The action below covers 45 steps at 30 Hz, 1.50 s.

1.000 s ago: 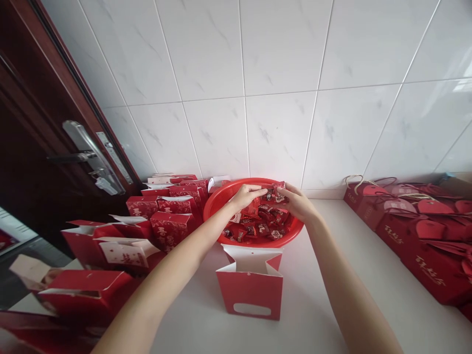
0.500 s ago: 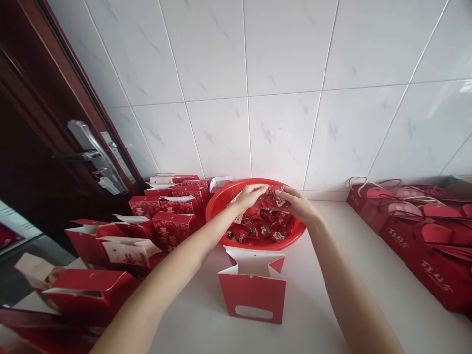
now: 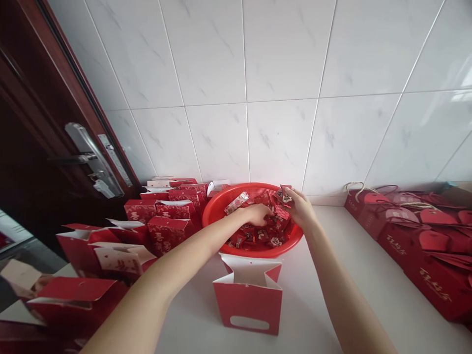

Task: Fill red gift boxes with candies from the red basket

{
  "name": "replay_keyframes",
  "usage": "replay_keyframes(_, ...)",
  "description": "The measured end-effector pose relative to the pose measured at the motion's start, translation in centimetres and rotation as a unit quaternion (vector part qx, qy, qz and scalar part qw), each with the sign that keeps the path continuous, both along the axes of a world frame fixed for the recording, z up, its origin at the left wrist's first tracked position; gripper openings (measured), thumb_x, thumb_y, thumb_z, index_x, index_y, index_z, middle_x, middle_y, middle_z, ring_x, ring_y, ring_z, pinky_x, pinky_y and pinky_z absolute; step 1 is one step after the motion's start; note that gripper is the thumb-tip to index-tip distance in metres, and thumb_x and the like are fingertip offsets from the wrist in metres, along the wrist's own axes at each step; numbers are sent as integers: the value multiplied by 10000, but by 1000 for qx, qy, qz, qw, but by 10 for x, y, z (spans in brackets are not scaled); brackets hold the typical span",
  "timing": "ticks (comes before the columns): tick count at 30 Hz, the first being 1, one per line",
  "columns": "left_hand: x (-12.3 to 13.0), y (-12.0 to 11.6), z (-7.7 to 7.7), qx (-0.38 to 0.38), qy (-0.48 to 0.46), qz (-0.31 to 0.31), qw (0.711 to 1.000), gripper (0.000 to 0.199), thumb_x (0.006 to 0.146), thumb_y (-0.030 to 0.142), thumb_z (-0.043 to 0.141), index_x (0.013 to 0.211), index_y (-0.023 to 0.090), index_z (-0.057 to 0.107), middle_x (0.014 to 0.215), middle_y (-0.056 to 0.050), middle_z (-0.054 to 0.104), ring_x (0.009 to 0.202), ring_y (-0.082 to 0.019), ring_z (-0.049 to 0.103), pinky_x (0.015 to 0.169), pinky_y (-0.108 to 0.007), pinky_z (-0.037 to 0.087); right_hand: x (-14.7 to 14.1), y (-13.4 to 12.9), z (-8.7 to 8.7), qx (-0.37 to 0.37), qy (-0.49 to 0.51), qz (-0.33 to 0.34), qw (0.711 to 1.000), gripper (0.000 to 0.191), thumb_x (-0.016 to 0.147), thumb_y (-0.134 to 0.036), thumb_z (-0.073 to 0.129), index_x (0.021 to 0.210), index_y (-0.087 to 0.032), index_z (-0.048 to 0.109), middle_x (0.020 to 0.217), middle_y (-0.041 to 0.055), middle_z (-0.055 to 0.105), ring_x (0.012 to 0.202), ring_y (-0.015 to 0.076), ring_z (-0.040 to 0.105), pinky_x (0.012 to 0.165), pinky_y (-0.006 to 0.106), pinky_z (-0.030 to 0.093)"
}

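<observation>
A red plastic basket [image 3: 212,231] full of wrapped candies [image 3: 254,235] stands against the tiled wall. Inside it, my left hand [image 3: 258,215] dips down with bent fingers pressed together among the candies; what its fingertips grip is hidden. Over the basket's right side, my right hand [image 3: 301,210] is closed on a red-wrapped candy [image 3: 285,193] with a pale label. In front of the basket an unfolded red paper gift box [image 3: 248,305] stands upright, its top open and an oval window low on its near face.
Several red gift boxes [image 3: 169,231] stand in rows on the left, by a dark door with a metal handle [image 3: 86,152]. Red boxes with rope handles [image 3: 398,246] line the right side of the white table [image 3: 313,295].
My left hand has moved down into the candies, away from my right hand. My right hand has shifted slightly right, still holding a candy. The view has tilted slightly.
</observation>
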State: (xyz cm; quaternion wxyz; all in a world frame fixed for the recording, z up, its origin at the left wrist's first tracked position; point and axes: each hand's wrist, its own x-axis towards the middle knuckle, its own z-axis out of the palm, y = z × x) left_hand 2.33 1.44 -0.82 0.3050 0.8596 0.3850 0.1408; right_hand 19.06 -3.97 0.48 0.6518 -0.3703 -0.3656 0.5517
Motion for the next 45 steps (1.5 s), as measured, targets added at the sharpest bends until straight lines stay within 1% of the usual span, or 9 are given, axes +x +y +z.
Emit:
replay_keyframes(3, 9, 0, -2, 35, 90, -38, 995, 572, 458, 178, 822, 1017, 287, 779, 1123, -41, 750, 1064, -330, 638, 926, -347, 457, 0, 0, 0, 0, 0, -5, 1000, 244, 595, -398, 842, 693, -241, 684, 745, -10, 688, 717, 155, 630, 572, 243, 529)
replay_keyframes(5, 13, -2, -4, 63, 151, -59, 985, 654, 472, 231, 847, 1116, 290, 751, 1184, -54, 729, 1150, -363, 585, 976, -378, 432, -1, 0, 1, -1, 0, -6, 1000, 248, 592, -395, 840, 706, -239, 685, 741, -9, 691, 716, 157, 636, 573, 242, 527)
replay_keyframes(9, 16, -9, -5, 108, 256, -77, 957, 496, 638, 391, 795, 1106, 234, 751, 1091, -99, 743, 1159, -405, 548, 992, -458, 414, -1, -2, 3, -3, -2, -2, 1000, 259, 584, -385, 835, 743, -229, 702, 748, -11, 697, 702, 149, 641, 576, 239, 525)
replay_keyframes(15, 17, -18, -1, 145, 298, -74, 941, 683, 759, 474, 725, 1397, 286, 572, 1270, -107, 682, 1211, -385, 557, 1041, -482, 395, -2, -5, 6, -2, 1, -5, 1000, 260, 569, -378, 840, 728, -223, 703, 738, -24, 690, 680, 137, 632, 567, 238, 521)
replay_keyframes(24, 19, -24, 6, 65, 293, -64, 952, 814, 703, 313, 756, 1470, 318, 482, 1380, -80, 626, 1195, -343, 624, 983, -400, 486, -4, -7, 6, -3, 9, -4, 1000, 274, 543, -374, 851, 728, -215, 725, 742, -14, 688, 679, 133, 620, 546, 226, 513)
replay_keyframes(28, 17, -23, 4, 56, 255, -76, 962, 710, 717, 333, 744, 1401, 336, 555, 1226, -54, 706, 1112, -335, 659, 946, -410, 496, -4, -8, 7, -13, 11, -2, 1000, 272, 536, -365, 858, 710, -208, 720, 745, -8, 693, 654, 126, 603, 550, 232, 520)
replay_keyframes(33, 16, -24, 2, 40, 221, -63, 972, 274, 818, 398, 654, 1048, 274, 737, 986, -30, 746, 888, -266, 692, 793, -341, 502, -3, -7, 5, -13, 6, 12, 1000, 287, 560, -381, 870, 755, -210, 748, 787, 11, 711, 653, 130, 599, 567, 237, 528)
replay_keyframes(37, 16, -24, -2, 40, 202, -52, 977, 250, 889, 429, 590, 853, 224, 729, 867, -18, 730, 755, -210, 657, 668, -289, 453, -4, -7, 3, -2, 3, 12, 1000, 298, 571, -400, 872, 771, -212, 754, 801, 13, 712, 664, 134, 597, 580, 242, 528)
replay_keyframes(45, 19, -22, -11, 22, 142, -73, 987, 110, 748, 248, 749, 822, 203, 681, 738, 21, 628, 695, -169, 584, 597, -251, 367, -5, -7, 4, -4, 0, 13, 1000, 309, 562, -414, 867, 762, -215, 741, 784, 2, 698, 641, 119, 591, 563, 235, 510)
